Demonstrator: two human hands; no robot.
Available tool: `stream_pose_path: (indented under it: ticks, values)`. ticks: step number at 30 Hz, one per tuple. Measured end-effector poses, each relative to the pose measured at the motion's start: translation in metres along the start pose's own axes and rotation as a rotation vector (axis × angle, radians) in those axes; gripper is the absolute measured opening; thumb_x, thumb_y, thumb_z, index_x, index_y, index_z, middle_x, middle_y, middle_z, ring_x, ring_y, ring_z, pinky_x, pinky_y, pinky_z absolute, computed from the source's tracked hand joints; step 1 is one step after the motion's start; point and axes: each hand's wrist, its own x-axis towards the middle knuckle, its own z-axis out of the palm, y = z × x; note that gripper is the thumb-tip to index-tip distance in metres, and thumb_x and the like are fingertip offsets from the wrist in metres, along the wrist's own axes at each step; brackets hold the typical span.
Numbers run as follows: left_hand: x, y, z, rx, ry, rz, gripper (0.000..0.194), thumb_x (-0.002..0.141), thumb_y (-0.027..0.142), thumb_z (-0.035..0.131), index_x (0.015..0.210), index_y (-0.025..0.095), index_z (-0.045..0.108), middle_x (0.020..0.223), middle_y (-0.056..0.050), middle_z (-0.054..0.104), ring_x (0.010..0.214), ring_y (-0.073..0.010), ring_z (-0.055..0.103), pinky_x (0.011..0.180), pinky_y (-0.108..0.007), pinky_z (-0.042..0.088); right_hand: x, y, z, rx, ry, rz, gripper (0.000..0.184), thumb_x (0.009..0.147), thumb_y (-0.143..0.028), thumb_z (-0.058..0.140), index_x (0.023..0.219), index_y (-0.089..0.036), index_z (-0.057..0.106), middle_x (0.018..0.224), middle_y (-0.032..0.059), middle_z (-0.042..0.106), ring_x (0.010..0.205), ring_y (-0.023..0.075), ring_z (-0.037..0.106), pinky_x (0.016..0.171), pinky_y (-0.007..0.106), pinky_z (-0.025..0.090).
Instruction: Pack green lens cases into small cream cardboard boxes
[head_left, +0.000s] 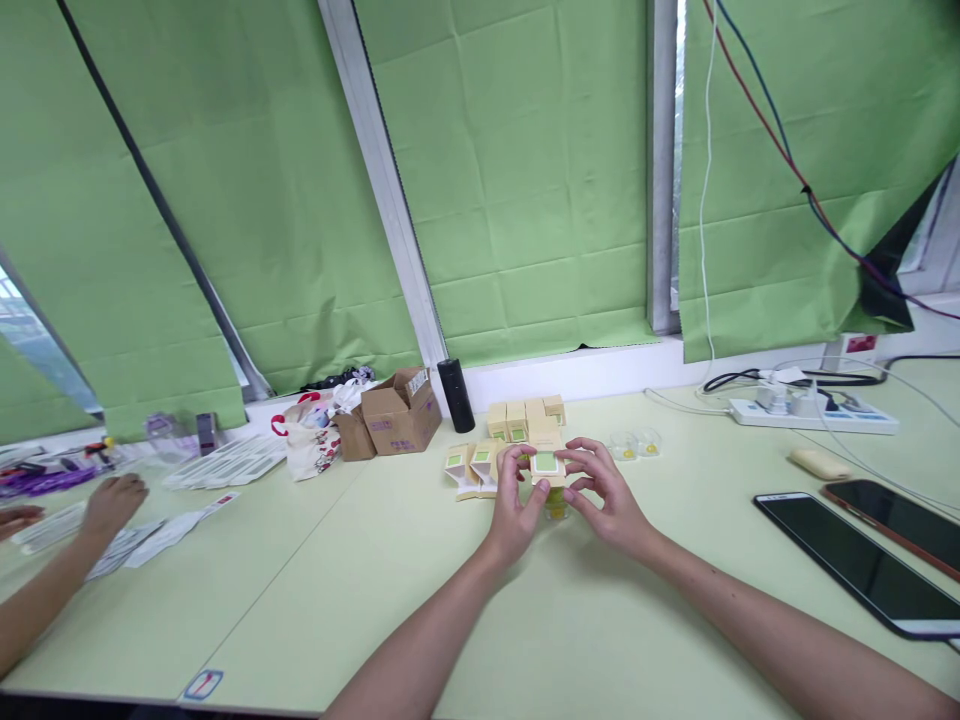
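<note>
Between my two hands is a small cream box [547, 464] with a green square on its face. My left hand [516, 505] grips its left side with bent fingers. On its right side, the fingers of my right hand [606, 492] close in on the box. Just below it, a small clear cup [556, 503] with something yellow inside shows partly. Left of my hands, folded cartons [466, 470] with green squares lie on the table. Behind them stand several more small cream boxes [517, 418]. Clear round cups [636, 445] with yellow spots sit to the right.
A black cylinder [456, 396] and an open cardboard box [402, 412] stand against the wall. Phones [862, 560] and a power strip [817, 414] with cables lie at right. At left, another person's hand [115, 508] is over paper sheets [161, 540].
</note>
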Motion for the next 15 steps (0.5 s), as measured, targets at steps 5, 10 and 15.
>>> stream_pose_path:
  ticks: [5,10,15]
  values:
    - [0.0,0.0035,0.001,0.043,0.002,0.025,0.038,0.1,0.054,0.058,0.129,0.03,0.051,0.13,-0.009,0.052,0.112,-0.0245,0.053,0.099,-0.041,0.043,0.0,0.0023,0.001,-0.029,0.017,-0.007,0.036,0.098,-0.04,0.067,0.133,-0.034,0.063,0.14,0.0106,0.042,0.104,0.0221,0.066,0.084,0.041,0.066]
    - [0.0008,0.0049,0.0016,0.06,0.009,0.026,0.037,0.1,0.053,0.059,0.127,0.029,0.051,0.128,-0.008,0.052,0.111,-0.0236,0.054,0.098,-0.038,0.043,0.0006,0.0043,0.0006,-0.035,0.018,-0.009,0.033,0.1,-0.038,0.064,0.132,-0.035,0.064,0.139,0.0099,0.043,0.106,0.0221,0.066,0.083,0.04,0.066]
    - [0.0013,0.0054,0.0036,0.08,0.034,0.012,0.034,0.1,0.051,0.06,0.125,0.028,0.053,0.127,-0.008,0.052,0.11,-0.023,0.054,0.097,-0.037,0.043,0.0011,0.0056,0.0011,-0.024,0.028,-0.003,0.03,0.101,-0.039,0.063,0.13,-0.034,0.065,0.138,0.0096,0.043,0.107,0.0219,0.066,0.082,0.04,0.067]
